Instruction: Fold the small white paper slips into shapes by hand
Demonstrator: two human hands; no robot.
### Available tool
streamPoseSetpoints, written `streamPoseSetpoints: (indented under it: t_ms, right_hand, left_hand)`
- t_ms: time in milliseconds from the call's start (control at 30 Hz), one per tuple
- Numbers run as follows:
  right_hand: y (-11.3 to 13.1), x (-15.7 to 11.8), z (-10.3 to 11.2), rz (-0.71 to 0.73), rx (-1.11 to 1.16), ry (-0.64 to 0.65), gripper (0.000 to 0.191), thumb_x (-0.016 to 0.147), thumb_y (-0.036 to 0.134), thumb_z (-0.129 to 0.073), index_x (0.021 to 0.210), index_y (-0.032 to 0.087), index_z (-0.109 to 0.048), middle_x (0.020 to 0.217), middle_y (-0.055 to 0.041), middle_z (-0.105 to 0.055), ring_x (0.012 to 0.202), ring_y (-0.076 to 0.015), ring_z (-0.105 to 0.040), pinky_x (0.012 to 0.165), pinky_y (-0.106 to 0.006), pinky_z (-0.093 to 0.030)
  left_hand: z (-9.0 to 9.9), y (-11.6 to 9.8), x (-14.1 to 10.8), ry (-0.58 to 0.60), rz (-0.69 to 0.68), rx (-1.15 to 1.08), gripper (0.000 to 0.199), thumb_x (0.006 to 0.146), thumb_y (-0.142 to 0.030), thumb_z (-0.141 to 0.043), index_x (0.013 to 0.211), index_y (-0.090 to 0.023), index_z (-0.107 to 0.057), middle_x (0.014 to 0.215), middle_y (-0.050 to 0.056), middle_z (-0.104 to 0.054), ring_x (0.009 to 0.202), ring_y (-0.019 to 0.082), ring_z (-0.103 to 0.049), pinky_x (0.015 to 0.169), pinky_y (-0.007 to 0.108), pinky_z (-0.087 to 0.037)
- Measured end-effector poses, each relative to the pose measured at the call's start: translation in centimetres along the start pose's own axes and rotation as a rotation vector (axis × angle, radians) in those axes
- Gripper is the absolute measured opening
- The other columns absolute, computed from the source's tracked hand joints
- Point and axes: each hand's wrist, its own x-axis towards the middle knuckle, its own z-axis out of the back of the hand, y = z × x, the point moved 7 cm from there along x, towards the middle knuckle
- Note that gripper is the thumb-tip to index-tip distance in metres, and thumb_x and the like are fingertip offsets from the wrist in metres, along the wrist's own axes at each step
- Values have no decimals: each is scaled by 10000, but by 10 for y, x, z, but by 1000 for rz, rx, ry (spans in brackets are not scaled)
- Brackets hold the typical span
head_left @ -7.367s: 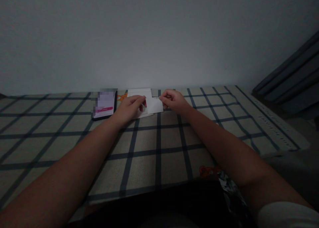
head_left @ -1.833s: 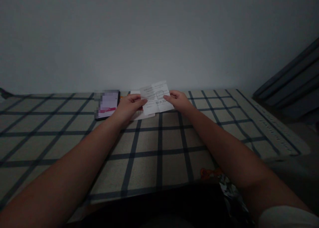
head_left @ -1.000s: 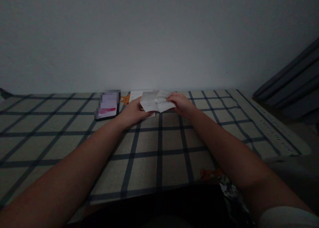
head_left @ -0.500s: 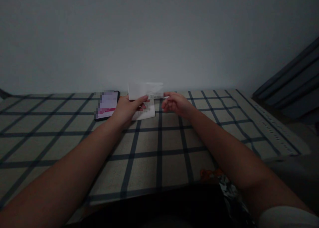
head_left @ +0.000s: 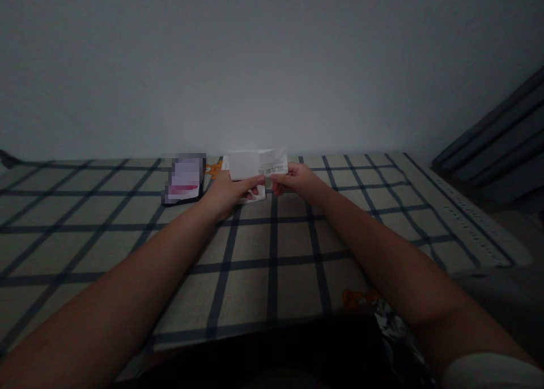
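A folded white sheet of paper with small dark print on its right part is held up above the far side of the table. My left hand pinches its lower edge, thumb in front. At the right end, my right hand is closed on the same paper between thumb and fingers. Behind and below lies another white printed paper on the cloth, mostly hidden by my left hand and the held sheet.
A phone with a lit, partly blurred screen lies left of my left hand. A checked cloth covers the table, which meets a plain wall. Dark folded fabric hangs at the right. Crinkled, shiny material sits near my right forearm.
My right hand has closed on the right end of the paper, where its fingers were looser before. The paper and my left hand have shifted slightly right and lower.
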Motion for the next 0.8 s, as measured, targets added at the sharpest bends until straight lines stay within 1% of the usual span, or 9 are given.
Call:
streamPoseSetpoints:
  t_ms: [133,267,367,533,633,800]
  right_hand:
    - [-2,2,-2,16,34,11,156,828,243,-785,844,150,-660,693,-8,-713,592,-107,-657,613,-244,-582]
    - [-3,3,-3,-6,38,8,183,825,254,-801,871,151,-657,715,-14,-720,602,-113,-664,610,-245,-578]
    - [-3,2,-2,-38,17,-12,189,815,263,-812,843,147,-665,707,-13,-716,609,-107,-662,623,-235,-573]
    - [-1,2,-1,8,21,-9,189,807,284,-805,840,144,-681,705,-10,-718,614,-102,-654,624,-227,-560]
    - [-1,2,-1,13,33,-10,223,791,312,-817,849,154,-672,709,-8,-717,623,-105,-649,630,-234,-562]
    - [3,-2,-5,23,127,-37,310,762,352,-846,898,183,-623,729,12,-711,622,-101,-651,626,-233,-564]
  left_hand:
    - [1,-1,1,-16,-27,10,334,657,-422,-893,788,-158,-736,687,54,-701,552,155,-586,515,264,-443]
    - [2,-4,0,-42,-53,7,326,645,-388,-900,794,-152,-732,712,58,-713,563,148,-589,515,256,-446]
    - [2,-3,0,-55,-36,11,338,628,-376,-915,805,-155,-729,732,61,-724,569,151,-598,512,252,-451]
    - [1,6,2,-37,20,-45,319,645,-379,-907,793,-155,-734,683,52,-700,538,139,-576,470,232,-413]
    - [-1,7,1,-21,35,-62,315,652,-366,-901,814,-152,-736,706,62,-711,552,140,-591,476,229,-420]
    - [2,1,-3,-116,40,-88,361,620,-359,-904,849,-150,-718,684,34,-694,522,128,-567,466,227,-416]
